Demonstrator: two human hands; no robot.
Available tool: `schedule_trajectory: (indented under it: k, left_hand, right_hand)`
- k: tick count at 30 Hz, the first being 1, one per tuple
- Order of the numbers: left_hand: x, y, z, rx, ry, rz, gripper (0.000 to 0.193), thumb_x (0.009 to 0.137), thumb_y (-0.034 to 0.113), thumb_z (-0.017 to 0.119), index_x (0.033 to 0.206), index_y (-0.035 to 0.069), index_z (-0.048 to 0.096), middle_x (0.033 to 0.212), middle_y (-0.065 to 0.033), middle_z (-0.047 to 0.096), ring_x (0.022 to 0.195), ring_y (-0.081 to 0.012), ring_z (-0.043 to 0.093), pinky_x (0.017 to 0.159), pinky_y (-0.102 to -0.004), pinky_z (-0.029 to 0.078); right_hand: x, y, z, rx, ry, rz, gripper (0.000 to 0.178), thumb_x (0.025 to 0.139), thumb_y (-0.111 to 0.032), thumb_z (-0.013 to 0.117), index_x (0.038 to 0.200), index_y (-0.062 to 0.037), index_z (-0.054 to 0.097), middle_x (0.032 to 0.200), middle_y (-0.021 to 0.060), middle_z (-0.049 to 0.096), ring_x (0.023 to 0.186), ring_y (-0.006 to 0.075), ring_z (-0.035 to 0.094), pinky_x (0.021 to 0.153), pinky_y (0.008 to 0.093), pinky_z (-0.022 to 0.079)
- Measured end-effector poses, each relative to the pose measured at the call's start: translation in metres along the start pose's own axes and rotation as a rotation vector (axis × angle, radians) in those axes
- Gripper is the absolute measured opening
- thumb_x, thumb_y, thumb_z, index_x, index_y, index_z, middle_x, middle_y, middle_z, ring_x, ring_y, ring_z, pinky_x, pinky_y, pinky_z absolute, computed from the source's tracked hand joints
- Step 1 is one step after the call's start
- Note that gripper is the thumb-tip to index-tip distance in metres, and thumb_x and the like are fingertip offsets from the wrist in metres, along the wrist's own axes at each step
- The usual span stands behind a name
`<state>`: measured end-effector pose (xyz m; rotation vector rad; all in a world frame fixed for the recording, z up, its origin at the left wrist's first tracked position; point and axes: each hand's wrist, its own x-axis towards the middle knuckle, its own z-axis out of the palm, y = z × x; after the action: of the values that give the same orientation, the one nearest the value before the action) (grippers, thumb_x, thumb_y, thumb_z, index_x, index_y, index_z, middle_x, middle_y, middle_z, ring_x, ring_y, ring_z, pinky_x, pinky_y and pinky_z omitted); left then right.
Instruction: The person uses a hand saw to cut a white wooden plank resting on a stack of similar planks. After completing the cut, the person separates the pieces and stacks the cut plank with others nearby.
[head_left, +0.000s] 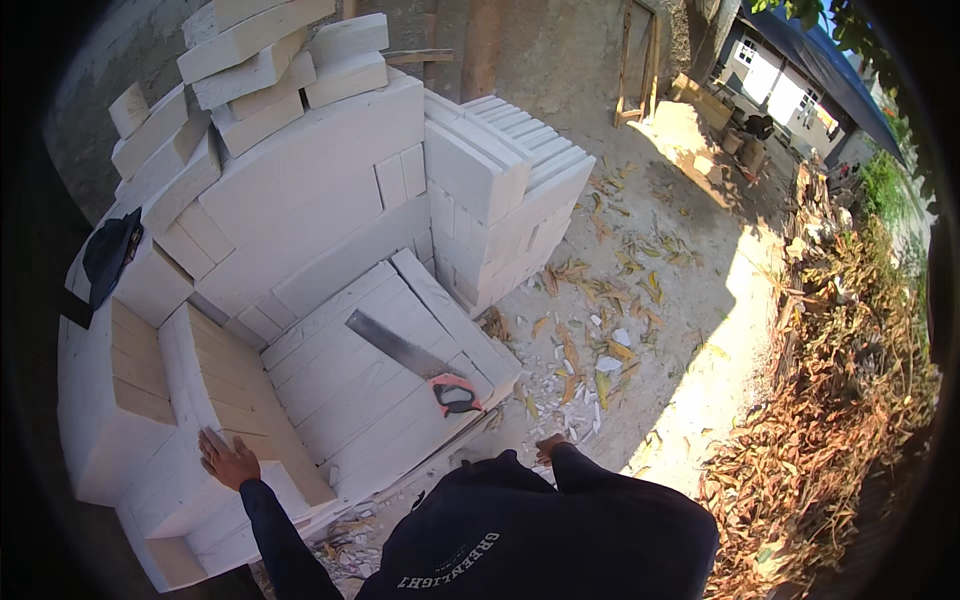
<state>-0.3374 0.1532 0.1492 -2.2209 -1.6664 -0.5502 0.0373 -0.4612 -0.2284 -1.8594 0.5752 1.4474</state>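
Note:
My left hand [228, 462] lies with spread fingers against the top edge of the stacked white blocks [205, 395], holding nothing. On the lower layer of white blocks [325, 365], a handsaw [400, 352] with a grey blade and a red and black handle rests flat, apart from both hands. My right hand [550, 449] is out past the right side of my body, above the ground; it is small in view and its fingers are too unclear to tell whether they are curled. No object shows in it.
Higher stacks of white blocks [310, 160] stand behind, some loosely tilted on top. A dark cap [112, 255] sits on the left stack. White chips and fallen leaves [600, 365] litter the ground at right, beside a large heap of dry leaves [800, 440].

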Motion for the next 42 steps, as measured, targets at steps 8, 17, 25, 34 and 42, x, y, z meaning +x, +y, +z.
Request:
schedule_trajectory:
  k: [8,17,25,34,42]
  left_hand:
    - [0.062,0.035,-0.021,0.284,-0.249,-0.259,0.085,0.091,0.069,0.055,0.154,0.013,0.040,0.156,-0.0111,0.044,0.142,-0.0303,0.044,0.114,-0.0625,0.029]
    - [0.068,0.030,0.017,0.291,-0.248,-0.236,0.080,0.088,0.063,0.065,0.153,0.021,0.042,0.157,-0.0058,0.045,0.139,-0.0290,0.048,0.108,-0.0582,0.040]
    - [0.068,0.054,0.038,0.236,-0.279,-0.199,0.078,0.088,0.060,0.066,0.153,0.022,0.042,0.156,-0.0055,0.045,0.139,-0.0299,0.048,0.107,-0.0585,0.040]
    - [0.068,0.031,0.029,0.241,-0.238,-0.245,0.077,0.089,0.057,0.067,0.154,0.024,0.041,0.157,-0.0046,0.044,0.139,-0.0283,0.047,0.109,-0.0584,0.038]
    - [0.070,0.010,-0.005,0.270,-0.202,-0.294,0.076,0.090,0.055,0.067,0.155,0.024,0.041,0.158,-0.0029,0.044,0.139,-0.0268,0.047,0.109,-0.0580,0.038]
  right_hand:
    - [0.009,0.045,0.020,0.008,-0.071,-0.079,0.064,0.093,-0.065,0.038,0.117,-0.0080,0.055,0.121,0.0241,0.062,0.112,0.0446,0.059,0.079,0.0586,0.053]
    - [-0.009,0.068,-0.051,0.359,0.212,-0.125,0.030,0.091,-0.024,0.066,0.080,0.0029,0.070,0.078,0.0153,0.075,0.060,0.0271,0.074,0.049,0.0395,0.060]
    - [0.025,0.111,-0.073,0.818,-0.153,-0.132,0.024,0.093,-0.025,0.063,0.091,-0.0023,0.069,0.088,0.0211,0.074,0.065,0.0335,0.072,0.049,0.0443,0.055]
    - [-0.054,0.075,-0.055,0.151,0.231,0.003,0.031,0.100,-0.033,0.049,0.107,-0.0097,0.067,0.101,0.0090,0.074,0.081,0.0276,0.073,0.061,0.0430,0.056]
    - [-0.021,0.043,-0.043,0.238,0.120,-0.054,0.027,0.098,-0.031,0.052,0.101,-0.0084,0.067,0.092,0.0127,0.073,0.071,0.0264,0.072,0.054,0.0389,0.056]
